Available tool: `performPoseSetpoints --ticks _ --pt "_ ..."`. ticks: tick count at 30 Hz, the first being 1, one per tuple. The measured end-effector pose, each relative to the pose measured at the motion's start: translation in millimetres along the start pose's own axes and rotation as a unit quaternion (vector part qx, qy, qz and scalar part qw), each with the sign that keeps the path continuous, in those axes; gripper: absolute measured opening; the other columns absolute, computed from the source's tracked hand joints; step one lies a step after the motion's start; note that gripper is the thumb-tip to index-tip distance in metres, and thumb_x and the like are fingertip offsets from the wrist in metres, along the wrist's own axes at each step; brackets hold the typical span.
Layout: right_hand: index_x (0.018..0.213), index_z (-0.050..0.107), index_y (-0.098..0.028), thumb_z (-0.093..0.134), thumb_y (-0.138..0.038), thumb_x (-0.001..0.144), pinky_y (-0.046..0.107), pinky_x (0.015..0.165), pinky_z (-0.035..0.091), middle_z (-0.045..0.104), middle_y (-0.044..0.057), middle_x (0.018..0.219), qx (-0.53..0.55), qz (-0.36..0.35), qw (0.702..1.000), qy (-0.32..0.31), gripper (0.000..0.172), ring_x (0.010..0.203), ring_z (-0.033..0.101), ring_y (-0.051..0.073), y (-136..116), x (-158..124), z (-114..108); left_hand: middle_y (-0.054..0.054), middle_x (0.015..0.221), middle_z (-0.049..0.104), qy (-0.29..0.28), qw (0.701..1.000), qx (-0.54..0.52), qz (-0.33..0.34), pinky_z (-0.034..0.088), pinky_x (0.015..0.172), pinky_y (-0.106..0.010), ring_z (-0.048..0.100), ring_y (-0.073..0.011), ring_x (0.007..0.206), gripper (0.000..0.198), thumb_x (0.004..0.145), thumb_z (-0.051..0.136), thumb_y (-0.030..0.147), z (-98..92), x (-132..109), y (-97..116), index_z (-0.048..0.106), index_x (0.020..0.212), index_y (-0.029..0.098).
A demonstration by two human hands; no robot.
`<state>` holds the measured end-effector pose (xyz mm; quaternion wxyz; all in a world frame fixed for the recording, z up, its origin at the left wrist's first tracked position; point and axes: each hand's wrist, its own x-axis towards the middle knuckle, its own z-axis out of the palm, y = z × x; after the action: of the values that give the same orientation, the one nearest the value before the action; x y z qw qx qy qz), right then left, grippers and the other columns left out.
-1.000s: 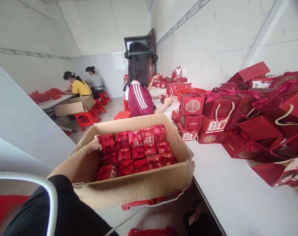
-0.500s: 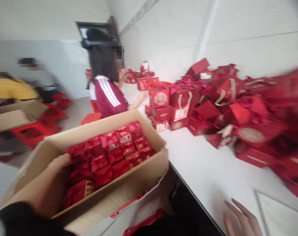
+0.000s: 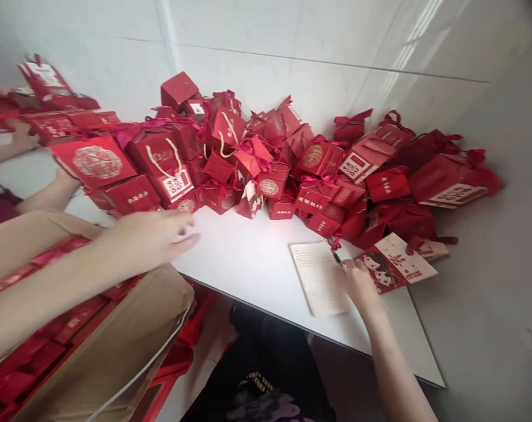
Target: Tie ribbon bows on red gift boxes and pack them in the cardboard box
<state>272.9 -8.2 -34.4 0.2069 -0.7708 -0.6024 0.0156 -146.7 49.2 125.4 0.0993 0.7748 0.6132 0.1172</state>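
Observation:
My left hand (image 3: 154,237) reaches out of the cardboard box (image 3: 112,346) and hovers over the white table's near edge. Its fingers are stretched, the thumb is apart, and nothing shows in it. Over the right side of the table, my right hand (image 3: 359,281) has its fingers closed on a dark pen (image 3: 337,258). Under the pen's tip lies a notepad (image 3: 321,284) with rows of handwriting at the top. Just right of that hand is a red and white card (image 3: 398,264) with cartoon figures. Red gift boxes (image 3: 96,161) stand beyond my left hand.
A heap of red gift boxes and bags (image 3: 270,179) with ribbons runs along the wall. More red boxes (image 3: 50,328) fill the cardboard box at lower left. Another person's hands (image 3: 26,138) are at the far left. A grey panel (image 3: 490,234) bounds the table's right end.
The view has swung right toward the notepad. My left hand has come out of the cardboard box. My right hand, with nothing visible in it before, now holds the pen.

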Motion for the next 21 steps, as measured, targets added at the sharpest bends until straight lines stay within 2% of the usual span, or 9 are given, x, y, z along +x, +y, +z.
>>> performPoseSetpoints --ticks 1,3,5,8,11,14,15,17,21 --pt "0.091 0.056 -0.012 0.047 -0.028 0.083 0.041 0.074 0.043 0.056 0.019 0.089 0.016 0.007 1.0 -0.012 0.021 0.081 0.056 0.028 -1 3 3 -0.004 0.083 0.066 -0.048 0.995 0.057 0.065 0.044 0.08 -0.038 0.061 -0.0294 0.087 0.027 0.075 0.057 0.045 9.8 14 22 0.062 0.082 0.019" --pt "0.092 0.055 -0.012 0.046 -0.024 0.082 0.038 0.071 0.043 0.057 0.018 0.088 0.036 0.016 0.999 -0.021 0.018 0.077 0.057 0.027 -2 10 8 -0.005 0.08 0.066 -0.143 0.969 0.081 0.185 0.045 0.077 -0.034 0.063 -0.0258 0.079 0.023 0.076 0.053 0.04 45.8 46 66 0.063 0.077 0.019" --pt "0.096 0.054 -0.012 0.045 -0.018 0.08 0.035 0.069 0.043 0.058 0.015 0.083 0.057 0.016 0.998 -0.026 0.019 0.073 0.057 0.024 2 16 10 -0.007 0.078 0.066 -0.186 0.955 0.043 0.228 0.046 0.073 -0.033 0.063 -0.0253 0.077 0.02 0.074 0.055 0.035 95.2 75 104 0.065 0.075 0.017" --pt "0.11 0.05 -0.012 0.046 -0.014 0.074 0.032 0.064 0.043 0.056 0.005 0.07 0.107 -0.011 0.993 -0.048 0.036 0.062 0.055 0.02 11 20 5 -0.008 0.095 0.066 -0.169 0.952 -0.012 0.256 0.045 0.08 -0.03 0.061 -0.0233 0.091 0.024 0.077 0.056 0.032 166.5 106 147 0.065 0.094 0.018" --pt "0.112 0.05 -0.02 0.044 -0.017 0.073 0.028 0.06 0.044 0.053 -0.002 0.063 0.208 -0.052 0.974 -0.07 0.04 0.056 0.052 0.016 19 22 -3 -0.01 0.1 0.064 -0.119 0.962 -0.058 0.24 0.043 0.085 -0.031 0.058 -0.0227 0.099 0.028 0.084 0.049 0.03 212.7 126 174 0.063 0.103 0.015" --pt "0.093 0.053 -0.023 0.04 -0.023 0.073 0.029 0.056 0.045 0.054 -0.003 0.061 0.412 -0.05 0.907 -0.064 0.024 0.054 0.054 0.016 22 25 -1 -0.009 0.096 0.063 -0.083 0.966 -0.091 0.229 0.04 0.089 -0.036 0.056 -0.0245 0.099 0.029 0.083 0.051 0.037 235.6 140 186 0.064 0.1 0.016" --pt "0.089 0.051 -0.023 0.039 -0.026 0.074 0.03 0.055 0.045 0.054 -0.003 0.06 0.459 -0.043 0.885 -0.059 0.019 0.053 0.054 0.016 22 27 2 -0.008 0.094 0.063 -0.078 0.965 -0.099 0.23 0.039 0.09 -0.037 0.055 -0.0247 0.098 0.03 0.082 0.054 0.04 240.1 143 186 0.064 0.099 0.017" --pt "0.087 0.045 -0.025 0.043 -0.032 0.075 0.031 0.053 0.045 0.055 -0.003 0.059 0.506 -0.019 0.86 -0.056 0.013 0.051 0.055 0.016 20 29 11 -0.006 0.088 0.063 -0.076 0.962 -0.113 0.235 0.037 0.091 -0.038 0.056 -0.0239 0.094 0.033 0.076 0.061 0.044 246.4 148 186 0.064 0.096 0.018" --pt "0.08 0.034 -0.026 0.057 -0.042 0.077 0.027 0.047 0.043 0.052 -0.008 0.051 0.596 0.068 0.797 -0.062 0.028 0.044 0.052 0.014 14 31 22 -0.003 0.08 0.062 -0.066 0.955 -0.126 0.259 0.036 0.086 -0.036 0.056 -0.0214 0.085 0.034 0.068 0.069 0.044 252.5 151 182 0.063 0.091 0.018"
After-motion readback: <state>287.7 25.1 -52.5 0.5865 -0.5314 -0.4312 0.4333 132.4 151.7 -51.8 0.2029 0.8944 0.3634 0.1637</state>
